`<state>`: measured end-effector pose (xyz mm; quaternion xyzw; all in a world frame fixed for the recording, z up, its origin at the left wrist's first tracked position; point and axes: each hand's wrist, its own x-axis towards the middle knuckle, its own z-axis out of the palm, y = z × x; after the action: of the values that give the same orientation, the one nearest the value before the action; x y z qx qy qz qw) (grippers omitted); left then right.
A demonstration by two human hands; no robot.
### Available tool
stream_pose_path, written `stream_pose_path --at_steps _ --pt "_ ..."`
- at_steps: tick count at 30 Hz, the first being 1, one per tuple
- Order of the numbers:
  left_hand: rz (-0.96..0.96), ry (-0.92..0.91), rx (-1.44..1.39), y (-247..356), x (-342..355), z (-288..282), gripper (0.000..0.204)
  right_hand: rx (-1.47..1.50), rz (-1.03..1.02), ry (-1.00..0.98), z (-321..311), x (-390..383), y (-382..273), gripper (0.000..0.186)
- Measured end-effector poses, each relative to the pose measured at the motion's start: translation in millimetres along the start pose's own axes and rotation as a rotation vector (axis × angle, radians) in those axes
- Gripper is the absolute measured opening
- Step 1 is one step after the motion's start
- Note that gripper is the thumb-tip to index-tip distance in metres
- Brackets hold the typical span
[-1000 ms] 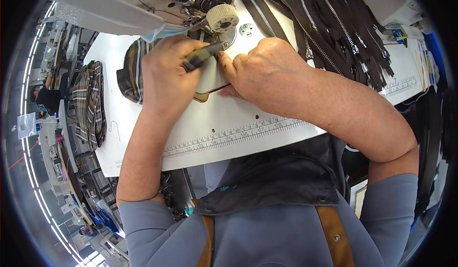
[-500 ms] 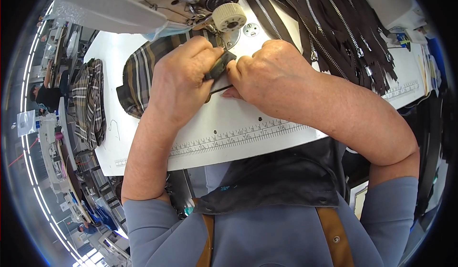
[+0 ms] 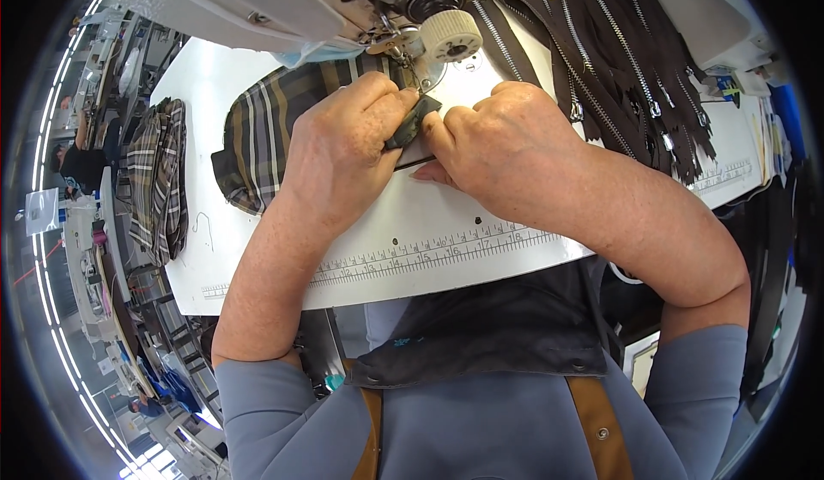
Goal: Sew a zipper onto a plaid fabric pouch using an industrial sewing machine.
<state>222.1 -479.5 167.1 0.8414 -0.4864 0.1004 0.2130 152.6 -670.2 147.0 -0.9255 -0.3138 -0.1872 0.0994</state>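
Observation:
Just in front of the sewing machine's needle area [image 3: 415,77], both of my hands are closed and close together. My left hand [image 3: 348,150] grips the near right edge of a plaid cloth piece [image 3: 257,128] in brown, black and white, which spreads to the left under the machine arm. Between my hands a small dark folded bit of the cloth [image 3: 416,122] stands up. My right hand [image 3: 502,141] pinches at that fold, its thumb lying low near the white table. A thin dark edge shows below the fold; my fingers hide the rest.
The sewing machine [image 3: 283,8] with its cream dial [image 3: 451,36] overhangs the white table [image 3: 193,214]. Dark brown metal zippers [image 3: 614,60] lie heaped at the right. A stack of plaid pieces [image 3: 159,180] hangs at the left edge. A printed ruler [image 3: 438,255] runs along the front.
The whole view has shifted slightly. Both hands keep their grip on the cloth by the needle, with little visible movement against the machine.

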Motion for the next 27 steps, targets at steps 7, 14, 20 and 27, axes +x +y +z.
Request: stream_pose_path --at_steps 7,14,20,27 --pt "0.021 0.052 0.052 -1 -3 6 0.03 0.007 0.025 0.004 -2 3 -1 0.035" --pt "0.037 0.11 0.102 -10 2 13 0.03 0.003 0.09 -0.052 -6 7 4 0.04" --pt "0.045 0.12 0.155 -12 3 9 0.031 0.005 0.111 -0.051 -8 7 5 0.038" --pt "0.008 0.069 0.175 -1 -1 5 0.033 -0.064 0.108 0.047 -8 5 10 0.028"
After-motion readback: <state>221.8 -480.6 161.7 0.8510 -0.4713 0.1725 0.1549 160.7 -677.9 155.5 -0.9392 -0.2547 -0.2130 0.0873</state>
